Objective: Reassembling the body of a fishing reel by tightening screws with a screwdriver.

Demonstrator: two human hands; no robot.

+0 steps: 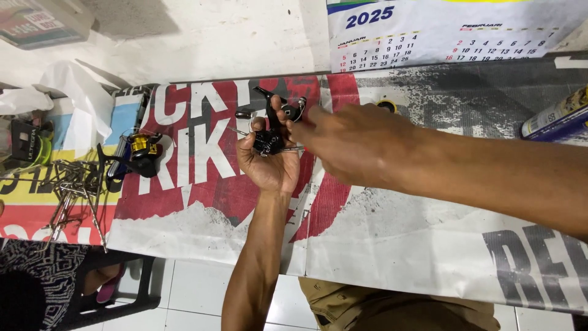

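Metal rods (70,190): a loose tangle of thin metal pieces lies at the far left of the worktop (398,239), well apart from both hands.
Second reel (139,153): a black and gold fishing reel rests on the printed banner covering the worktop, left of the held one and untouched.
Left hand (266,162): palm up above the banner, its grip is clamped on the black reel body (269,138), fingers curled round the lower part and thumb against the side.
Black reel body: it sits in the left palm, raised off the worktop, with its long axis running roughly upward in the view; a slim arm juts out at the top left.
Right hand (355,144): it comes in from the right, blurred, fingertips at the small knob at the upper right of the reel body; whether the grip is pinched on it cannot be told.
Key relation: the knob lies just left of the right fingertips, above the left thumb.
Spray can (554,119): lies at the right edge, well apart.
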